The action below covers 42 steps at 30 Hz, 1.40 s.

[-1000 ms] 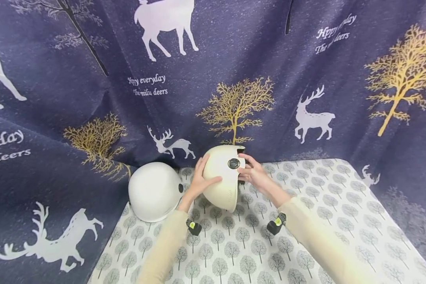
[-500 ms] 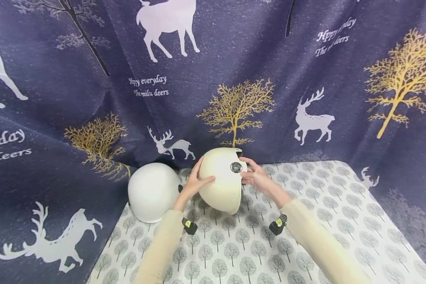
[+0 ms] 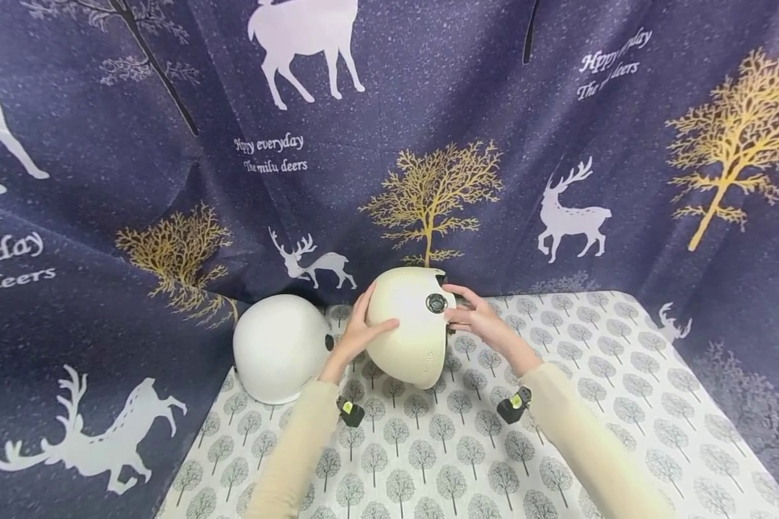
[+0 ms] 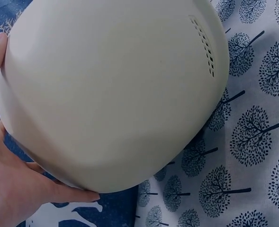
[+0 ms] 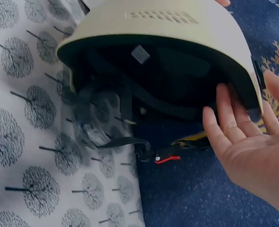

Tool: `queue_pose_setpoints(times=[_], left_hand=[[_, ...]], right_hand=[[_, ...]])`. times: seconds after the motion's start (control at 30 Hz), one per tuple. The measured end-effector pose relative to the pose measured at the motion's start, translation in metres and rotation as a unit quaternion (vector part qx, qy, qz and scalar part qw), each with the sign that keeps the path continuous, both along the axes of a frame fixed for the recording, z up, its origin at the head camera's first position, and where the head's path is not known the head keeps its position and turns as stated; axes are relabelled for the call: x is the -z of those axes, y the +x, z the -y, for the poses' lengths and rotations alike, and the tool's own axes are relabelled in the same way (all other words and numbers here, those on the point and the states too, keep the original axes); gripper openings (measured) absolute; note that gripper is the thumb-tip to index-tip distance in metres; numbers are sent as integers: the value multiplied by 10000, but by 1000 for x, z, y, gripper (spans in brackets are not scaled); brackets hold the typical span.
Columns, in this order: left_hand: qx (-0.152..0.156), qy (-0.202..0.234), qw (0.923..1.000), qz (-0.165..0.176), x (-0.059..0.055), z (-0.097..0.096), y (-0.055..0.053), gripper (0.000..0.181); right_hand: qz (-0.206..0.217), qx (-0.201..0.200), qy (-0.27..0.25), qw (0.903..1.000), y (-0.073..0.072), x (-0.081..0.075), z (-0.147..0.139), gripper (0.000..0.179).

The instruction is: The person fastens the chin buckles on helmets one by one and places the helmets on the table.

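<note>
A cream helmet (image 3: 405,339) is held tilted on its side above the table, its opening turned to the right. My left hand (image 3: 355,337) grips the dome from the left, thumb and fingers spread round the shell (image 4: 115,94). At the opposite rim, near a round black disc (image 3: 436,303), is my right hand (image 3: 487,323). In the right wrist view its fingers reach inside the helmet (image 5: 163,23), while the thumb stays outside. A dark chin strap (image 5: 122,141) with a red buckle piece (image 5: 167,159) hangs from the opening, beside a transparent part (image 5: 89,135).
A white helmet (image 3: 279,349) rests dome-up on the table at the left, close to my left forearm. The table (image 3: 597,404) wears a tree-print cloth. Dark blue curtains (image 3: 337,187) with deer prints stand behind and at both sides.
The cream helmet has turned slightly, and its black disc has shifted a little to the right. My right hand has moved slightly right with the rim. The white helmet stays put.
</note>
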State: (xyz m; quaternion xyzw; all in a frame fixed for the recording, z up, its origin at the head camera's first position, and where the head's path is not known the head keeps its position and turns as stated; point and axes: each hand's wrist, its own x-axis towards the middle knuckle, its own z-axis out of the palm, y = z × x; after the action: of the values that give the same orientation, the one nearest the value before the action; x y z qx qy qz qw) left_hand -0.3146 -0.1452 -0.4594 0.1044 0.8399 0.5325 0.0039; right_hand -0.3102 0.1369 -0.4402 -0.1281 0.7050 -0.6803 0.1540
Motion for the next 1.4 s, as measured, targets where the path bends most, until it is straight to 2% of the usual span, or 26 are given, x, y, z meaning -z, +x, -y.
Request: queue_pose_setpoints(times=[0.1,0.2,0.3,0.4,0.53,0.67,0.77,0.87,0.93,1.03,1.13,1.23,1.33,1.4], left_hand=[[-76,-10,10000,46,1,0,0,96],[-108,73,9999,71,1,2,0,96],[-127,97,9998,89,2,2,-1,95],[-139,60,9999,77,2,-1,-1,96],[-245,-105,9996,52,0,-8,0,98],[-310,-346,9989,34,-4,-16,1,100],[-316,-457,9985,25,-6,-20,3,100],[-301,-490,9983,63,-8,-21,6,99],[-206,-486,9985,120,-7,-20,6,98],[-48,-231,9995,214,-3,-16,5,95],[73,304,9978,587,2,-12,4,91],[260,823,9906,1065,5,-9,6,90],[382,1043,9834,1432,6,-8,8,93],[383,1183,9800,1556,8,-8,8,94]], right_hand=[[114,83,211,9997,-1,-4,-8,64],[61,347,474,9983,-3,-8,-17,62],[-254,721,496,9958,-4,-14,-21,56],[-768,906,541,9914,-3,-22,-14,51],[-1356,824,990,9824,0,-35,8,50],[-1562,551,1320,9773,1,-40,28,56],[-1543,471,1704,9721,0,-39,35,60],[-1675,598,2244,9581,-4,-32,37,64],[-1679,711,2359,9545,-5,-27,35,66],[-1656,827,2354,9541,-7,-20,29,68],[-1573,817,2322,9564,-9,-18,23,69],[-1491,737,2295,9590,-11,-15,18,70],[-1434,646,2305,9603,-11,-13,14,72],[-1480,549,2339,9594,-11,-12,13,73]])
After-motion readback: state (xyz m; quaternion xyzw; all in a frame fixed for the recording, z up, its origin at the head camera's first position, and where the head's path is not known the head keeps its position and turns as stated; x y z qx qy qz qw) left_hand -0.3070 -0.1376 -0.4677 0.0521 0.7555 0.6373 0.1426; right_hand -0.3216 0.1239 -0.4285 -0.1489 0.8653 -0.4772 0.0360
